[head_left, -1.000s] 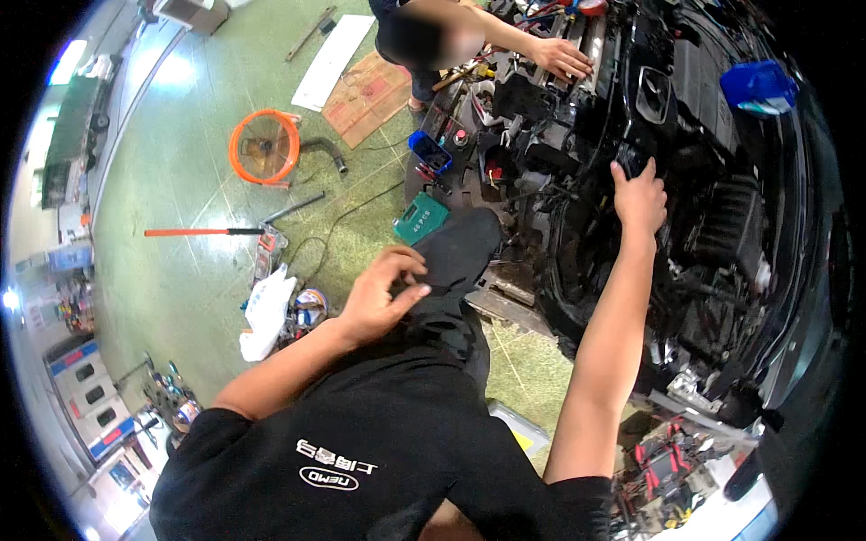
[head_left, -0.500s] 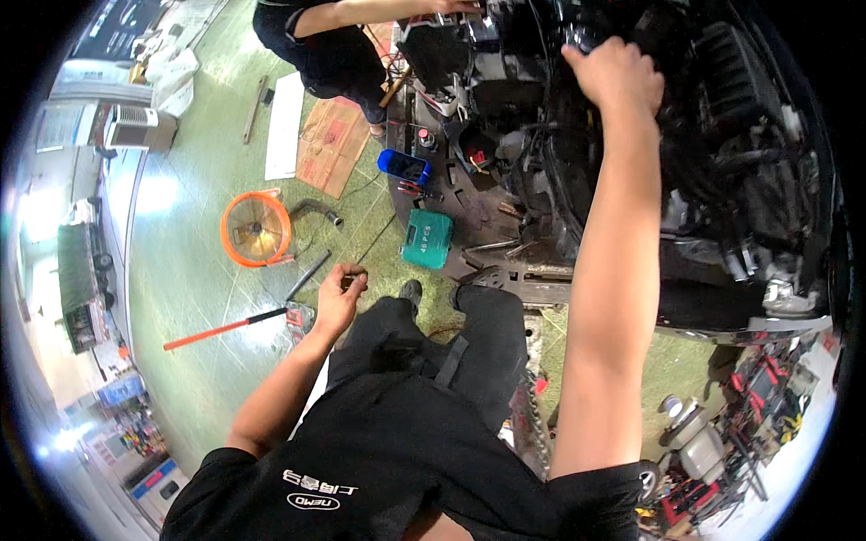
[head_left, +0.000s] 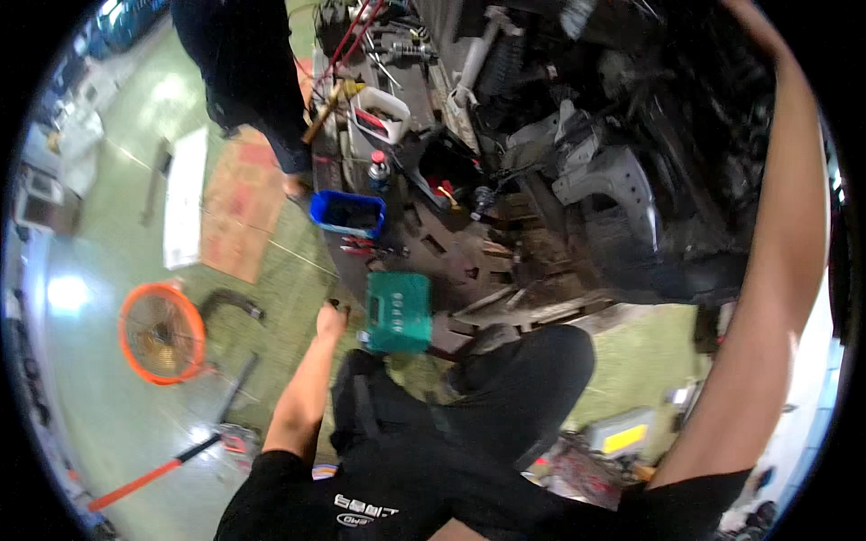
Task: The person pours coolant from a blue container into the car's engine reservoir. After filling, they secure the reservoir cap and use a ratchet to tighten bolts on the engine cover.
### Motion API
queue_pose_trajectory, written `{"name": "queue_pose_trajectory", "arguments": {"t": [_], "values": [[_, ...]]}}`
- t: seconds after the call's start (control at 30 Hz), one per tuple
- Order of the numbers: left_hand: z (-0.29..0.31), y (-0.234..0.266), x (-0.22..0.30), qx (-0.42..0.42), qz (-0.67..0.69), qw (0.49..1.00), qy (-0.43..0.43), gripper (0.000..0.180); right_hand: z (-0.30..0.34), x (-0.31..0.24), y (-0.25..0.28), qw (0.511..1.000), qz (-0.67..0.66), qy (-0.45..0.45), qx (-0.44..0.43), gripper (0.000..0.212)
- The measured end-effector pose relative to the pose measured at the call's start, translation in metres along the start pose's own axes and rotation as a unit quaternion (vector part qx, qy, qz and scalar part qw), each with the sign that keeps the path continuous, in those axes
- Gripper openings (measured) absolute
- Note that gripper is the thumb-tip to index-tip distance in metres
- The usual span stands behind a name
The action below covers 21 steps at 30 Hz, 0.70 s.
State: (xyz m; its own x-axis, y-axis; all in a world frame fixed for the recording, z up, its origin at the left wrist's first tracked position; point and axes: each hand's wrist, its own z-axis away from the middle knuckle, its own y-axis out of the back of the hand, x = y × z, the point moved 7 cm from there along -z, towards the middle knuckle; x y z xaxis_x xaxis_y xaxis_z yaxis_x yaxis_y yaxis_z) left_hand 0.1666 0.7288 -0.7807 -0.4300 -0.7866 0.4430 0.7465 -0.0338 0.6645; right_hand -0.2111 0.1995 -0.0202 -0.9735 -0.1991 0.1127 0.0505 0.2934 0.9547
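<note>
My left hand [head_left: 332, 319] is low beside the left side of a green tool case [head_left: 399, 312]. Its fingers are curled together, and whatever small dark thing may be in them is too blurred to make out. The closed case lies at the near edge of a dark metal platform [head_left: 451, 261]. Reaching up past the dark vehicle body [head_left: 649, 180], my right arm ends at the upper right rim of the picture. Only part of my right hand [head_left: 758, 25] shows there, and its fingers are out of sight.
A blue bin [head_left: 348, 229], a small red-capped bottle [head_left: 379, 169] and a white container [head_left: 401, 122] stand on the platform. Another person's dark-clad legs [head_left: 244, 81] are at the upper left. An orange round fan [head_left: 135, 347] and an orange-handled jack [head_left: 149, 478] occupy the floor.
My body has lowered and the view has shifted. The left hand now is closer to the green case. My right arm appears farther right, its hand now at the picture's rim.
</note>
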Motion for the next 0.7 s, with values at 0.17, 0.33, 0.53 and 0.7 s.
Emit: {"name": "queue_pose_trajectory", "arguments": {"t": [0.17, 0.33, 0.53, 0.7], "values": [[-0.056, -0.113, 0.004, -0.217, -0.158, 0.962, 0.042, 0.087, -0.014, 0.037, 0.009, 0.996, 0.02, -0.074, 0.042, 0.094], [-0.105, -0.135, -0.015, -0.089, -0.078, 0.993, 0.016, 0.059, -0.024, 0.055, -0.008, 0.994, -0.107, -0.035, 0.012, 0.081], [-0.098, -0.136, -0.032, -0.063, -0.062, 0.995, 0.051, 0.045, -0.024, 0.053, -0.011, 0.99, -0.129, -0.059, -0.004, 0.076], [-0.071, -0.151, -0.07, 0.022, 0.093, 0.976, 0.198, 0.045, -0.024, 0.058, -0.013, 0.982, -0.173, -0.078, -0.001, 0.074]]}}
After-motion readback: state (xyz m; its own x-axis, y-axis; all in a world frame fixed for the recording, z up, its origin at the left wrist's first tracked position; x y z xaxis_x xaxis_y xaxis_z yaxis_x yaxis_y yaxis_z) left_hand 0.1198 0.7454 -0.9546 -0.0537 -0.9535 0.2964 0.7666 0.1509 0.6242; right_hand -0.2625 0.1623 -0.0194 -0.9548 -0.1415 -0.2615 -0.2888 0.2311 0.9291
